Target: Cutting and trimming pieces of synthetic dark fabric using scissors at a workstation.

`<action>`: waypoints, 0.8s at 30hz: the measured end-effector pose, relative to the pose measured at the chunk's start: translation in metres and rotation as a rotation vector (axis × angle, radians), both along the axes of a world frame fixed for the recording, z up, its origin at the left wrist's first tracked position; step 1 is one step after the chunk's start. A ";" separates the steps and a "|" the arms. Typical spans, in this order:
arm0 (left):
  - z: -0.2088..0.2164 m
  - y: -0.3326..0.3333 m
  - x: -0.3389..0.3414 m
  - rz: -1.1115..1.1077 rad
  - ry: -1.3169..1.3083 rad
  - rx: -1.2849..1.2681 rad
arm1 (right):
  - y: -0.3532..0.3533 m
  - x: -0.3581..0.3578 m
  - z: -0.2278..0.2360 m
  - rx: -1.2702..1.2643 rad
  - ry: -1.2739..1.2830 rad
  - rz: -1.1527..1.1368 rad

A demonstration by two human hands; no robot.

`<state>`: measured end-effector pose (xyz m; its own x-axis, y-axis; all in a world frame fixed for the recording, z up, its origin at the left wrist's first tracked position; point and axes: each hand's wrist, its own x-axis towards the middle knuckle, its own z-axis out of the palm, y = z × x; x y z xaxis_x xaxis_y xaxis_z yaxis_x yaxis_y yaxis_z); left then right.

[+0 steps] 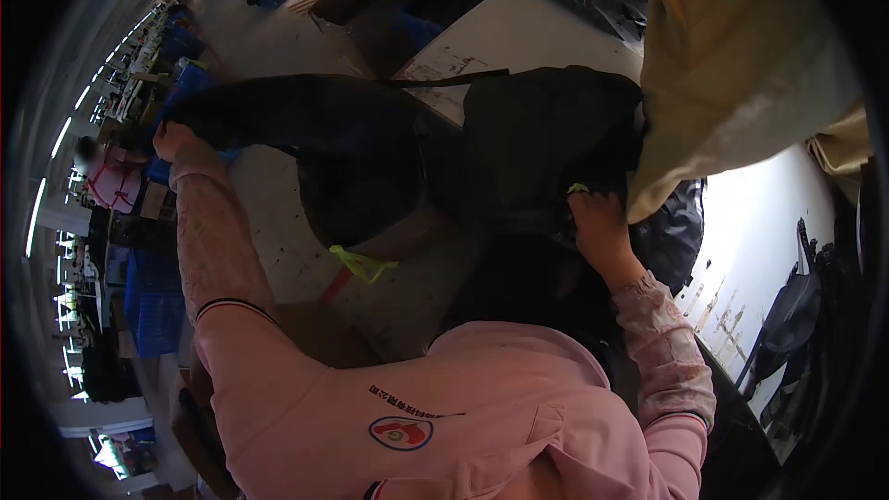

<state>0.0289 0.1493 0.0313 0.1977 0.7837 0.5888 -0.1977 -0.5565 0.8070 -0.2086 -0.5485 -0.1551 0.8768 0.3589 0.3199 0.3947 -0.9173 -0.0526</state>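
A large dark fabric piece (324, 106), seemingly part of a bag or garment, stretches across the view in front of me. My left hand (173, 140) is reached out to the far left, its fingers closed on the fabric's left end. At the right, my right hand (600, 225) is closed on the edge of the dark green-black fabric section (546, 139). A small yellow-green bit (578, 188) shows at its fingertips. Between my arms, lower down, a bright yellow-green strip (361, 265) dangles. A thin dark strap (449, 81) runs along the fabric's top edge.
Tan cloth (741, 65) hangs close over the upper right. A pale worktable (741, 222) holds black straps and pieces (787, 324); a dark glossy bundle (597, 0) lies farther back. Blue crates (153, 301) and another person (116, 181) are at the left.
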 end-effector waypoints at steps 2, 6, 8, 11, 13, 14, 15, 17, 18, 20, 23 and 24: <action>0.010 0.004 -0.001 0.199 -0.027 -0.025 | -0.007 0.005 -0.009 0.075 -0.032 0.037; -0.063 -0.067 -0.002 0.085 0.090 0.298 | -0.008 0.002 0.003 0.112 0.026 -0.003; -0.128 -0.067 -0.023 -0.350 0.409 0.540 | -0.002 0.000 0.014 0.193 -0.001 0.008; -0.230 -0.152 -0.047 -1.192 1.199 0.244 | 0.003 -0.017 0.044 0.324 0.027 -0.046; -0.224 -0.268 -0.059 -1.397 1.163 0.028 | -0.005 -0.038 0.068 0.354 0.092 -0.127; -0.207 -0.313 -0.068 -1.392 1.112 -0.154 | -0.009 -0.047 0.078 0.411 0.158 -0.155; -0.206 -0.334 -0.067 -1.381 0.863 -0.026 | -0.011 -0.057 0.091 0.462 0.180 -0.128; -0.199 -0.380 -0.057 -1.375 0.612 0.091 | -0.023 -0.078 0.109 0.582 0.235 -0.090; -0.179 -0.411 -0.055 -1.433 0.551 0.096 | -0.033 -0.092 0.112 0.632 0.252 -0.087; -0.157 -0.452 -0.055 -1.491 0.485 0.101 | -0.047 -0.122 0.123 0.722 0.377 -0.183; -0.147 -0.500 -0.058 -1.744 0.564 0.420 | -0.080 -0.166 0.137 0.751 0.529 -0.230; -0.151 -0.511 -0.062 -1.760 0.566 0.424 | -0.090 -0.177 0.141 0.763 0.594 -0.231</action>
<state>-0.0334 -0.3612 -0.1193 0.7125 -0.6555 0.2503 -0.4809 -0.1965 0.8545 -0.3852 -0.6387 -0.0136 0.9920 0.0400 -0.1195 -0.0709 -0.6066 -0.7919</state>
